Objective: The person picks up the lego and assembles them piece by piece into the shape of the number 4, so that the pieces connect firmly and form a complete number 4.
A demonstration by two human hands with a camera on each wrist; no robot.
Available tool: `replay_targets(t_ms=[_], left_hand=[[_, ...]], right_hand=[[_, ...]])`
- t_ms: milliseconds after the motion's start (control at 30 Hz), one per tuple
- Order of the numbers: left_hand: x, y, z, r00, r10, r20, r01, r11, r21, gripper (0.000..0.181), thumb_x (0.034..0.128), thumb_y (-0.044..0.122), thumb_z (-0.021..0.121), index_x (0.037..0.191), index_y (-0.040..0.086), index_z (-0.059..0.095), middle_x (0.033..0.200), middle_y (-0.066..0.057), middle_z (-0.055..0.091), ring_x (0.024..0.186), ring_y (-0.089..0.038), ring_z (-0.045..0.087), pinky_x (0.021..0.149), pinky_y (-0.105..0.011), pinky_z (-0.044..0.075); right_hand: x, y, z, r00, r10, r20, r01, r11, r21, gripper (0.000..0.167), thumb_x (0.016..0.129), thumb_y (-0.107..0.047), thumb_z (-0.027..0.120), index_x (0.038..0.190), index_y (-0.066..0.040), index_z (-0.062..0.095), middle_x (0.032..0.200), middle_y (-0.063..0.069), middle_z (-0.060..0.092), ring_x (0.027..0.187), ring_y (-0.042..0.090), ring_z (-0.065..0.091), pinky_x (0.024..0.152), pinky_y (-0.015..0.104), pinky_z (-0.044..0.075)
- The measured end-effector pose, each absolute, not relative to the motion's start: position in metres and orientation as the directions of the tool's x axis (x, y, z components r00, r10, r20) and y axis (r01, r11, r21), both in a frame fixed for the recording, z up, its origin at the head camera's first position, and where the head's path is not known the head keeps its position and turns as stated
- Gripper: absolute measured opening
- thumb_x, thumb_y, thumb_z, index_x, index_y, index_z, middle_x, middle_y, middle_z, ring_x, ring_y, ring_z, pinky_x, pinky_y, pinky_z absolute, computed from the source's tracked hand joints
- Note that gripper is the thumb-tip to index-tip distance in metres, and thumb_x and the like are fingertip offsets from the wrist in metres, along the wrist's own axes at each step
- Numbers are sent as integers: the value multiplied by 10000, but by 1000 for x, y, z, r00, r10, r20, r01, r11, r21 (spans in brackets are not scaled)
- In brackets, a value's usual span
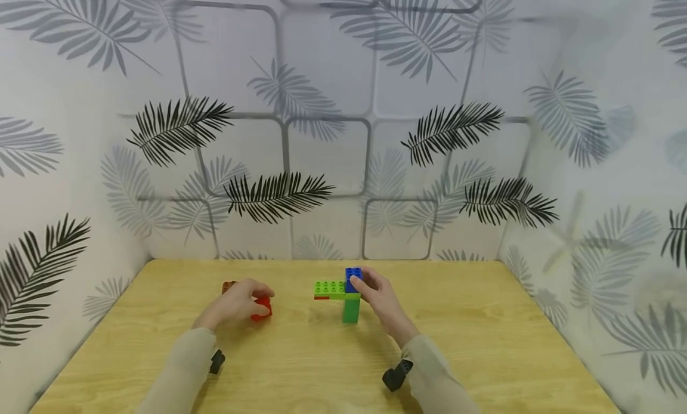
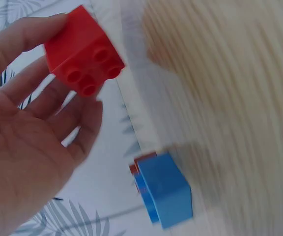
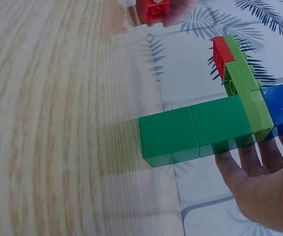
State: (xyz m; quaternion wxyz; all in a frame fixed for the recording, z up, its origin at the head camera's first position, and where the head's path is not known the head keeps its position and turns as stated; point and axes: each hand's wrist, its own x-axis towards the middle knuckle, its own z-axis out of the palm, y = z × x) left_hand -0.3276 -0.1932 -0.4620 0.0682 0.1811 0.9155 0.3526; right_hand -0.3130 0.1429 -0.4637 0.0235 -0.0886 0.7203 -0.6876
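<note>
Evidently, one red brick pinched at left, one brick build held at right.
On my feeds, the left hand [image 1: 238,302] pinches a red four-stud brick [image 2: 80,46] between thumb and fingers, seemingly above the wooden table [image 1: 300,366]; a loose blue brick [image 2: 167,191] and a brown brick [image 1: 229,286] lie near it. The right hand [image 1: 383,303] grips the top blue brick [image 1: 351,272] over the dark green column [image 1: 351,311], I judge to steady it: the lime-green arm [image 1: 328,287] juts leftward, a second red brick [image 3: 221,54] under its far end, so weight hangs one-sided.
</note>
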Motion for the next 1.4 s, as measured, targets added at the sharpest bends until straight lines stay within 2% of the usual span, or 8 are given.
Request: replay_targets(t_ms=[267, 467, 533, 733, 967, 1133, 1300, 1400], left_hand=[[-327, -169, -456, -925, 372, 74, 295, 583, 757, 383, 915, 215, 695, 1285, 145, 629, 1147, -90, 646, 942, -203, 652, 751, -322, 550], [-327, -146, -456, -924, 351, 154, 342, 575, 743, 381, 949, 272, 657, 1308, 152, 613, 1187, -84, 652, 1048, -265, 638, 878, -403, 550], [-327, -140, -456, -923, 344, 174, 348, 546, 762, 404, 943, 286, 667, 1318, 151, 599, 1189, -85, 647, 1037, -258, 643, 875, -403, 550], [-323, -123, -453, -943, 255, 213, 313, 465, 828, 488, 867, 319, 758, 1301, 203, 569, 1150, -75, 648, 914, -213, 630, 716, -310, 553], [-319, -108, -456, -939, 169, 299, 341, 362, 867, 464, 811, 215, 816, 1222, 159, 610, 1115, -92, 688, 876, -211, 638, 748, -289, 556], [-317, -100, -459, -919, 221, 326, 387, 363, 847, 486, 840, 218, 791, 1294, 191, 621, 1163, -71, 682, 904, -179, 629, 757, -257, 542], [-317, -96, -456, -889, 303, 343, 449, 436, 780, 579, 884, 303, 742, 1421, 304, 523, 1228, -24, 655, 952, -160, 601, 763, -251, 530], [-317, -96, -455, -876, 326, 355, 474, 451, 756, 562, 897, 292, 728, 1413, 334, 511, 1202, -5, 657, 949, -165, 606, 764, -256, 534]], right_hand=[[-313, 141, -463, -983, -166, 78, -83, 22, -996, 403, 987, -304, 600, 1325, -88, 563, 1170, 69, 621, 1069, 166, 586, 1063, 455, 445], [-308, 143, -457, -983, -175, 53, -59, 31, -998, 392, 994, -264, 593, 1333, -72, 552, 1185, 76, 617, 1070, 140, 580, 1078, 467, 427], [-309, 143, -457, -983, -176, 52, -58, 31, -998, 400, 993, -261, 594, 1339, -65, 547, 1194, 85, 616, 1080, 153, 581, 1072, 466, 434], [-314, 144, -467, -985, -164, 55, -59, 21, -998, 431, 975, -303, 621, 1341, -85, 555, 1219, 108, 619, 1139, 230, 585, 1068, 455, 440], [-312, 144, -465, -983, -169, 72, -76, 20, -997, 424, 963, -322, 635, 1314, -90, 576, 1178, 82, 632, 1072, 163, 599, 1064, 450, 444], [-311, 144, -465, -984, -168, 64, -69, 28, -997, 422, 964, -322, 633, 1315, -95, 575, 1187, 90, 630, 1114, 216, 594, 1064, 449, 445], [-311, 143, -464, -983, -171, 75, -80, 23, -997, 430, 972, -319, 621, 1330, -88, 561, 1226, 137, 616, 1199, 329, 553, 1074, 467, 431], [-311, 143, -465, -983, -168, 74, -79, 22, -997, 425, 976, -321, 614, 1331, -93, 561, 1224, 134, 616, 1205, 345, 543, 1078, 473, 426]])
